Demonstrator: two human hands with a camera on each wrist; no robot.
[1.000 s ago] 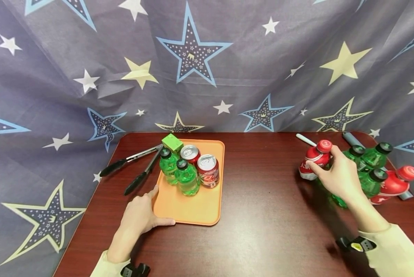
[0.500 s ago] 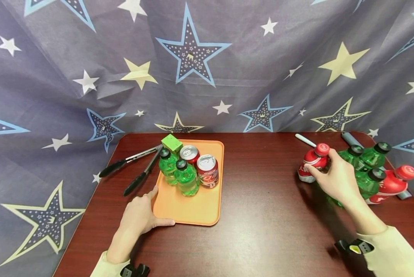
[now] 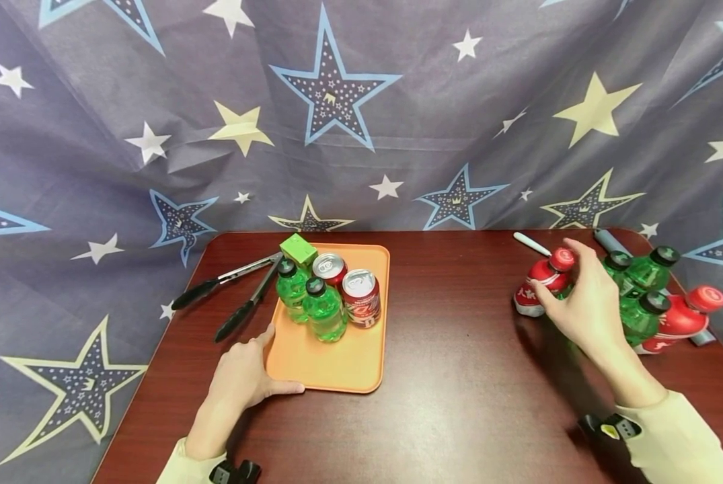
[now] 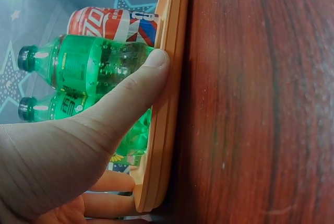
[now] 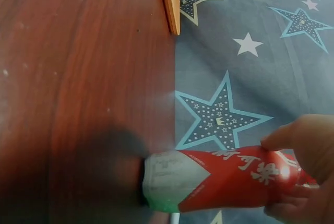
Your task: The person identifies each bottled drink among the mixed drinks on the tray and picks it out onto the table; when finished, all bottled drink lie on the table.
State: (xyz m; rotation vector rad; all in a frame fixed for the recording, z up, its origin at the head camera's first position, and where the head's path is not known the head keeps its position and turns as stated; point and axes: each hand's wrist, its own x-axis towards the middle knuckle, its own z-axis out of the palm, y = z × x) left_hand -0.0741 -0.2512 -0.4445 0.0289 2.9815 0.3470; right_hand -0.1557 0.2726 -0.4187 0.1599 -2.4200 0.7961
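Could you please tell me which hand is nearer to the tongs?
Left. The left hand, touching the orange tray, is just on the near side of the tongs; the right hand is far to their right, holding a red-labelled bottle.

Orange tray (image 3: 331, 368) partly behind bottles (image 3: 326, 317)

Red bottle (image 3: 545, 274) in my right hand (image 3: 590, 308), gripped round the upper part: red cap on, white lettering, pale band near the base, roughly upright. Can't tell if it touches down. Orange tray (image 3: 331, 366): rounded corners, flat, well to the left, my left hand (image 3: 243, 370) on its near-left corner.
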